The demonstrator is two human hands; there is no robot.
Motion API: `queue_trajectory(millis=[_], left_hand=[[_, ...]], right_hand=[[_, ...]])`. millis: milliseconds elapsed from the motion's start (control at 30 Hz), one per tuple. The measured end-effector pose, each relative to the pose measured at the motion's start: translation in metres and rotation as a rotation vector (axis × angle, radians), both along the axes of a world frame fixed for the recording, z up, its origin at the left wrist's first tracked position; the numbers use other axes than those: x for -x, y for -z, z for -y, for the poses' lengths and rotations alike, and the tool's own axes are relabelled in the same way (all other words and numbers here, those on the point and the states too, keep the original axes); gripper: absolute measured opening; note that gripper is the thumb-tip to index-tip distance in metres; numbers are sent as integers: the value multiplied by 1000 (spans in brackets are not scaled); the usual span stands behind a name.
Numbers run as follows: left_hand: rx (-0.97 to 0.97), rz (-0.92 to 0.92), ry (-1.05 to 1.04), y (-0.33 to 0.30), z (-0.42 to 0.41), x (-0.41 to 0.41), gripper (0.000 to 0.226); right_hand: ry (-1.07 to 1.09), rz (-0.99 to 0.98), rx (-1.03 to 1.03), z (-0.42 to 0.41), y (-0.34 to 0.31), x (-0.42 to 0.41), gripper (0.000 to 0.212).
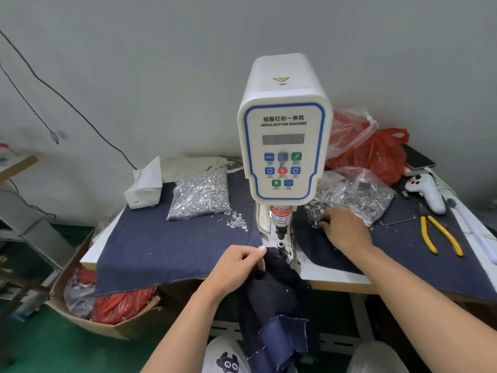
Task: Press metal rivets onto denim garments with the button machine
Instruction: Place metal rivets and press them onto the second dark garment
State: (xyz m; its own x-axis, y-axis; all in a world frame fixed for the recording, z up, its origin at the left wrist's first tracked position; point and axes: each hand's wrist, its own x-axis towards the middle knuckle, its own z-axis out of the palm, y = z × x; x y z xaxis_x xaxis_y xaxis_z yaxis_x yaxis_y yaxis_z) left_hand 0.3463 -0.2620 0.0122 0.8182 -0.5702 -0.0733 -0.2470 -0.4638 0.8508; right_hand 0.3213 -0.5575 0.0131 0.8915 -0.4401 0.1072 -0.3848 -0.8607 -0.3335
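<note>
A: Denim garment [271, 281] position?
B: On the button machine [282, 146] die at the desk's front edge, left hand [236, 267] pinching it.
A: Right hand [343, 230]?
B: Fingers curled into the rivets [317, 211]; grasp unclear.

Yellow pliers [441, 235], tissue box [144, 188], red bag [382, 154], phone [418, 157].

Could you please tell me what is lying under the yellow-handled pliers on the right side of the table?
The yellow-handled pliers lie on dark blue denim cloth covering the white table; the tabletop beneath is hidden.
</note>
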Motion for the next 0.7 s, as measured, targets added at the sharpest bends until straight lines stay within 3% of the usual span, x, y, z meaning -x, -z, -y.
queue_trajectory(millis=[133,233,267,367,467,700], left_hand=[[148,-68,-156,1,0,3,63],[363,-225,-516,-6,4,-8,61],[325,-215,-607,-10,4,-15,54],[-125,48,-658,-12,0,-39,17],[-381,164,-626,-9,5,-54,18],[-435,228,-636,5,19,-63,22]], right_hand=[[4,77,49,0,5,-3,21],[-69,76,24,-4,2,-4,20],[-96,56,33,-7,1,-4,21],[-134,18,137,-13,1,-5,18],[-112,-4,184,-16,0,-6,17],[-59,93,43,-13,-2,-7,23]])
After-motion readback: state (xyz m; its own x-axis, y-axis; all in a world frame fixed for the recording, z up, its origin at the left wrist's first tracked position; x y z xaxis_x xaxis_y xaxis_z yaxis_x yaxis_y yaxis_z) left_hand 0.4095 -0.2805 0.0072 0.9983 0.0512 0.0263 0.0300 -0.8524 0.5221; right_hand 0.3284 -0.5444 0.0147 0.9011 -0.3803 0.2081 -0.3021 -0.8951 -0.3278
